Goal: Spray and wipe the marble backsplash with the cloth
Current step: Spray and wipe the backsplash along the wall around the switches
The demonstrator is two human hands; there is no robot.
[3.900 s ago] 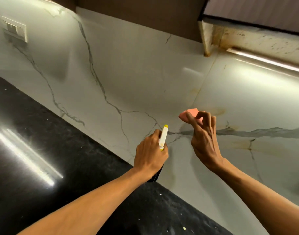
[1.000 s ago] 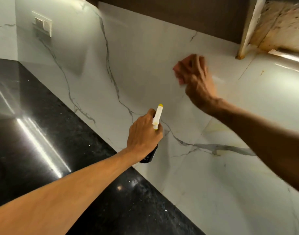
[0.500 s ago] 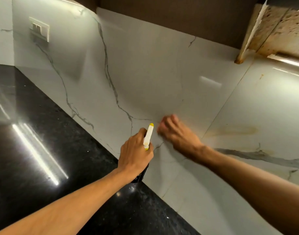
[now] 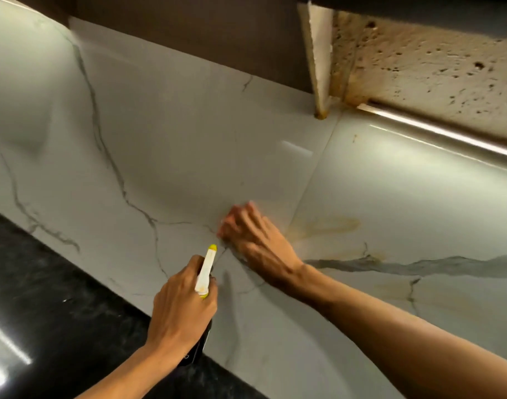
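Nearest us, we are gripping the spray bottle in our left hand, fingers wrapped tight round it and its yellow-tipped nozzle poking up past the knuckles. Just beyond that tip, our right hand is pressing flat on the marble backsplash — fingers spread over the pink cloth, which is peeking out blurred at the fingertips, with a yellowish stain lying just right of them.
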